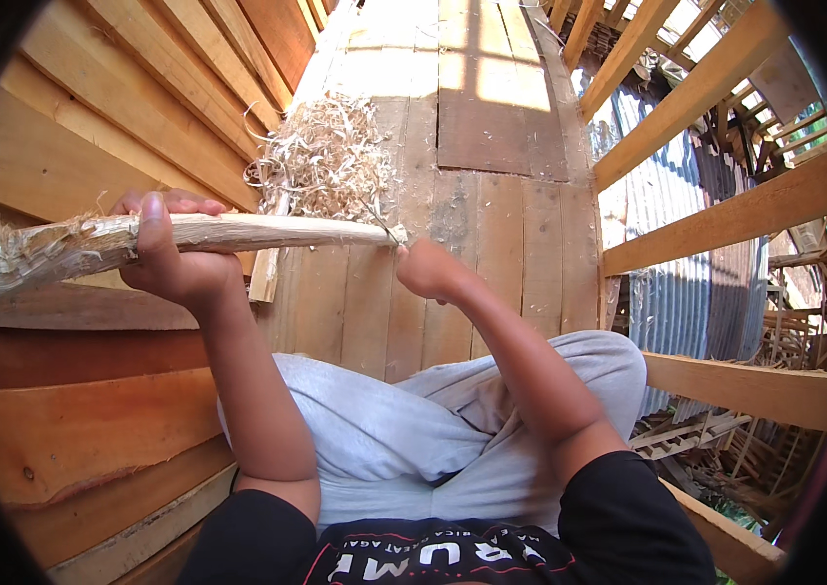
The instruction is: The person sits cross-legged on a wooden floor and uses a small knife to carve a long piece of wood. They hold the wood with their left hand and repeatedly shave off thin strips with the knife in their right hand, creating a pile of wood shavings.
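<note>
A long, pale, whittled wooden pole [287,231] lies across in front of me, its thick end with ragged fibres at the left and its narrow tip near the middle. My left hand [175,255] is wrapped round the pole from below, thumb up along its near side. At the tip, my right hand [425,270] is closed in a fist. A thin, dark knife blade [381,220] slants from that fist across the pole's end; the handle is hidden inside my fingers.
Curled wood shavings [321,156] are heaped on the plank floor [501,234] beyond the pole. Stacked boards [92,429] line the left side. A slatted wooden railing [735,210] runs along the right, with corrugated metal sheets [672,292] beyond it. My crossed legs [365,419] are below.
</note>
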`<state>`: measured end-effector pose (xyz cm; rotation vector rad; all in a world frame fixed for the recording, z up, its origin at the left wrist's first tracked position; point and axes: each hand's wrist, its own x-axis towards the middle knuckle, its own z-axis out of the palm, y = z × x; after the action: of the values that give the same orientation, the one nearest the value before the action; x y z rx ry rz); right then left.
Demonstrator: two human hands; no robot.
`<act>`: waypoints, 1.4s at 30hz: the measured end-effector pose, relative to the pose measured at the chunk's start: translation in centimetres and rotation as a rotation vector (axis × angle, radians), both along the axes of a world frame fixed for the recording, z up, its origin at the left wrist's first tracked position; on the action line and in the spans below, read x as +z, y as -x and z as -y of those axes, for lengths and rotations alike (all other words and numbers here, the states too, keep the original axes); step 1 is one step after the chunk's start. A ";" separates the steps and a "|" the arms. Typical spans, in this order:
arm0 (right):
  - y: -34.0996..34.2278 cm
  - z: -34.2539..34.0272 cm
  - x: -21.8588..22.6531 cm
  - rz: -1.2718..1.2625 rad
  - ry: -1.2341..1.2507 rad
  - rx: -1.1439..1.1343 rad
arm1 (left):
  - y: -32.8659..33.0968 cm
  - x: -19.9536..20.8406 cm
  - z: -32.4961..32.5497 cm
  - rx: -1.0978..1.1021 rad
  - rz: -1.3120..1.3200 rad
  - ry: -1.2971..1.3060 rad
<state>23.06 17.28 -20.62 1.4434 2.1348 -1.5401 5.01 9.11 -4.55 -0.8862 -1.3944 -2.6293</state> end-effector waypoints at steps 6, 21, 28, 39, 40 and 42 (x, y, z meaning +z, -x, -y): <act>-0.5 0.2 2.6 0.124 0.029 0.143 | 0.3 -0.1 0.9 -0.026 0.008 -0.030; -0.7 -1.2 -1.0 0.166 0.103 0.042 | -0.9 0.0 0.2 -0.091 -0.004 -0.053; -1.6 -0.3 0.4 0.220 0.087 0.093 | -1.0 0.3 0.7 -0.103 -0.056 -0.064; -1.7 -0.2 -0.5 0.244 0.068 0.098 | -1.8 0.0 0.6 -0.140 -0.130 -0.005; -2.0 0.1 -0.6 0.262 0.077 0.108 | -1.8 0.2 0.8 -0.155 -0.127 -0.013; -1.8 -0.4 -1.2 0.273 0.092 0.115 | -2.2 0.5 0.4 -0.057 -0.077 0.004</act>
<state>24.89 17.65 -21.77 1.3840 1.9274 -1.2988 7.25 8.67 -4.09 -1.0305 -1.3774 -2.6029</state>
